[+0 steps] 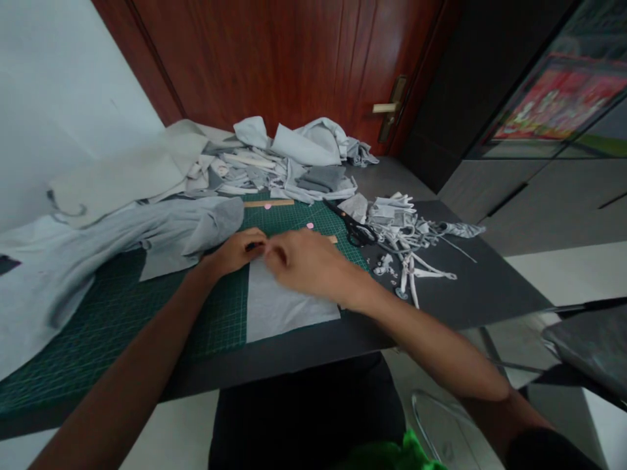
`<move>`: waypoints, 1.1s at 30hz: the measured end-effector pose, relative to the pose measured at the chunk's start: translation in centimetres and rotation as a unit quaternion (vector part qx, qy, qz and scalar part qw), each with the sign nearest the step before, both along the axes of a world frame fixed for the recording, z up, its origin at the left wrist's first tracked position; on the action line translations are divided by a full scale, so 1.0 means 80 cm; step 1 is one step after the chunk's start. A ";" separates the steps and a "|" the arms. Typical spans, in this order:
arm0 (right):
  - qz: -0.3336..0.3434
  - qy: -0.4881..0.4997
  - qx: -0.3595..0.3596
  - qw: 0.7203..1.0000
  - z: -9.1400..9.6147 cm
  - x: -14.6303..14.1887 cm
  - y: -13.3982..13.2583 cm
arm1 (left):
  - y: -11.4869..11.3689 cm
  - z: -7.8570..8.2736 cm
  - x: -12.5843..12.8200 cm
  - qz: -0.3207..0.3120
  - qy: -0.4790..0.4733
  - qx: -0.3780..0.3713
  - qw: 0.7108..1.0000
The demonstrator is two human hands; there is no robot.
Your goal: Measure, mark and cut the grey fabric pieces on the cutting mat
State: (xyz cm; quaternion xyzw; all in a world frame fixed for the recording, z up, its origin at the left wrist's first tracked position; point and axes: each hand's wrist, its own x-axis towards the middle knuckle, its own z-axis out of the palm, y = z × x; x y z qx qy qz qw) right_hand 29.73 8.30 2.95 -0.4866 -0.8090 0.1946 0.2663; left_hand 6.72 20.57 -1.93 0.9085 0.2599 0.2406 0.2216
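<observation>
Fabric panel [289,307] pinned under two hands on a cutting mat

The pale grey fabric panel lies flat and smooth on the green gridded cutting mat [117,320], close to the mat's front edge. The left hand [232,253] sits at the panel's upper left corner, its fingers pinched closed on a small dark object [255,246], too small to name. The right hand [306,261], blurred, hangs over the panel's top edge just beside the left fingertips, its fingers curled; whether they grip anything, I cannot tell.

Farther along the mat lies a wooden ruler [269,203], with a pink dot [309,226] nearby. Black-handled scissors [355,231] rest at the mat's far corner, beside a tangle of grey fabric strips [411,241] on the dark tabletop [470,294]. Crumpled grey cloth [122,241] covers the mat's left side, with a heap of offcuts [289,163] behind.
</observation>
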 end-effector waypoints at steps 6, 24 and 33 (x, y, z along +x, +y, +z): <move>-0.179 -0.056 0.049 0.981 -0.021 0.058 0.115 | -0.006 0.002 0.001 0.006 -0.009 -0.003 1.000; -0.085 -0.028 0.081 0.993 -0.072 0.091 0.140 | -0.001 -0.002 -0.004 0.052 -0.009 -0.009 0.999; -0.017 0.016 0.068 0.997 -0.032 0.068 0.102 | 0.004 -0.010 -0.009 0.039 -0.022 -0.046 0.998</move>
